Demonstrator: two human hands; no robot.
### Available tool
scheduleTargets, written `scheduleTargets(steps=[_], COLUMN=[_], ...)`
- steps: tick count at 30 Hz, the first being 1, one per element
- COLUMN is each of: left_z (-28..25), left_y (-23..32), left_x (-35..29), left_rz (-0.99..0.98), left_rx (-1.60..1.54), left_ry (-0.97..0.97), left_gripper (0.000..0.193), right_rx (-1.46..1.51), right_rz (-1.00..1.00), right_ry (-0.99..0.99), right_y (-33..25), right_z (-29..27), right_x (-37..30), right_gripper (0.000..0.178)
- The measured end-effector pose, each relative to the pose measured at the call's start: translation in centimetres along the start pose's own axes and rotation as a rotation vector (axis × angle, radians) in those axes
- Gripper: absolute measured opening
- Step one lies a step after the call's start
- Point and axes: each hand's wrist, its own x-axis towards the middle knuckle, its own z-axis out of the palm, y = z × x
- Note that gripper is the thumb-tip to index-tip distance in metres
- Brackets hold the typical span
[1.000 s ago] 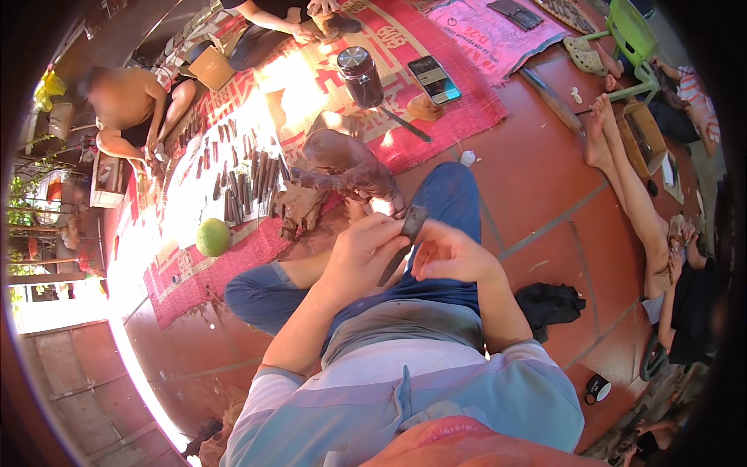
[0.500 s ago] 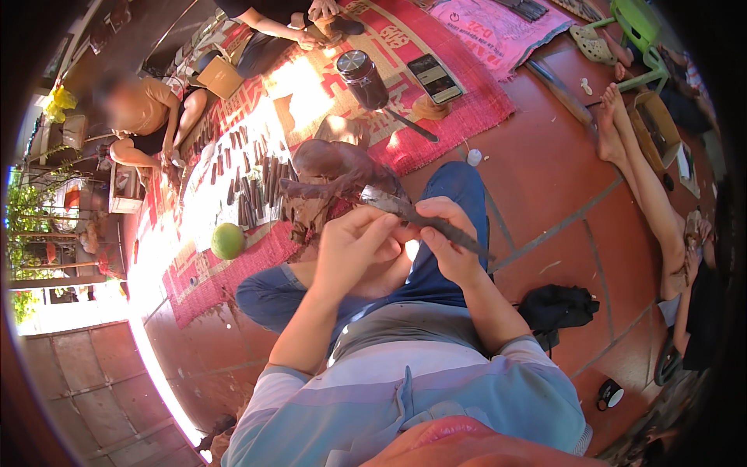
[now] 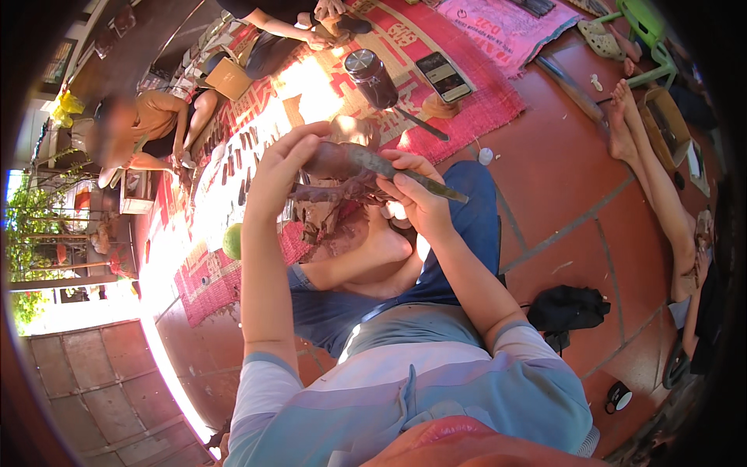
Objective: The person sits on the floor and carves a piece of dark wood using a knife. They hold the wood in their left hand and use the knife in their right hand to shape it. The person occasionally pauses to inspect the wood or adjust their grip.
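Note:
A dark brown carved figure (image 3: 336, 160), with a rounded top and knobbly, root-like lower parts, stands before my crossed legs. My left hand (image 3: 274, 175) is at its left side, fingers bent against the rounded part; its palm side is hidden. In my right hand (image 3: 419, 198) is a long flat chisel (image 3: 445, 189), pinched between thumb and fingers. The chisel slants across the figure's right side, its far end at the rounded part and its dark end pointing toward my right knee. Whether its edge touches the surface I cannot tell.
Several loose carving tools (image 3: 243, 148) lie on the red patterned mat (image 3: 486, 101). A green round fruit (image 3: 233, 241), a dark jar (image 3: 370, 80), a phone (image 3: 443, 77) and another blade (image 3: 422, 124) are around. Other people sit to the left, far side and right.
My left hand has left the chisel and moved up and left to the figure. My right hand has raised the chisel up and left over the figure's side. The view has shifted slightly.

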Motion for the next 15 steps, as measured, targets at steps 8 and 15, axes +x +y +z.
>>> scheduleTargets(steps=[8, 15], left_z=[0.6, 0.5], left_y=[2.2, 0.3], left_x=[4.1, 5.7], left_rz=[-0.295, -0.366], left_rx=[0.519, 0.162], left_ry=[-0.454, -0.355], left_gripper=[0.030, 0.032], right_rx=[0.079, -0.058], right_rz=[0.091, -0.042], right_ry=[0.061, 0.079], right_y=[1.6, 1.0], right_z=[-1.4, -1.3], right_x=[0.3, 0.3], right_gripper=[0.012, 0.010])
